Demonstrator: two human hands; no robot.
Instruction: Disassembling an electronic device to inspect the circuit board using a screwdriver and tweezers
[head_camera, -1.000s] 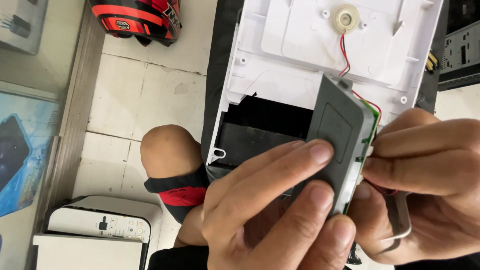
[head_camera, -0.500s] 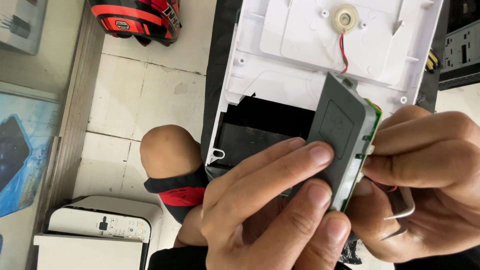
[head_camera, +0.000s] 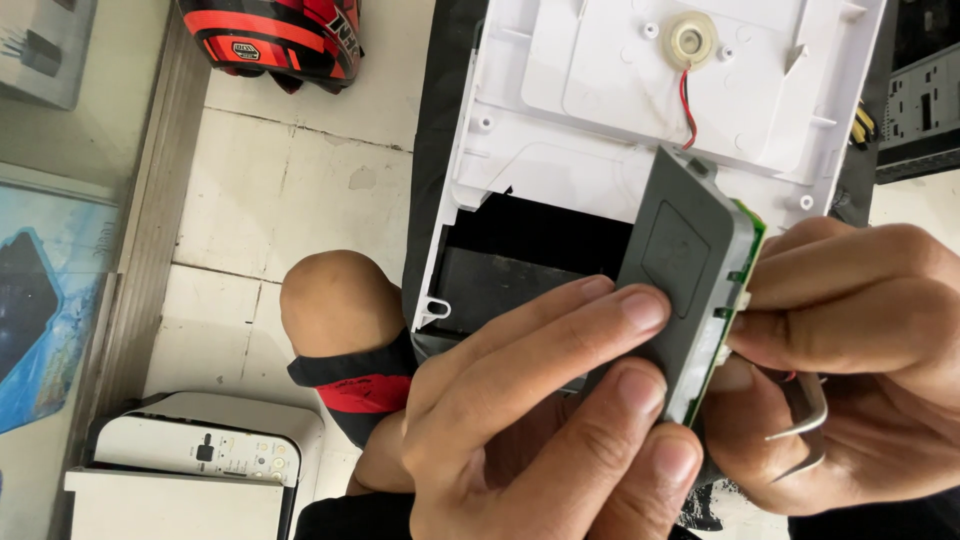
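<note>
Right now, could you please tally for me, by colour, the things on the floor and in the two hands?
Grey: 1, the panel module gripped by the left hand and right hand.
White: 2, the plastic housing and the printer.
Red and black: 1, the helmet.
Metal: 1, the tweezers in the right hand.
Total: 5

A red-and-black helmet (head_camera: 275, 40) and a white printer (head_camera: 190, 460) rest on the tiled floor (head_camera: 290, 190)
</note>
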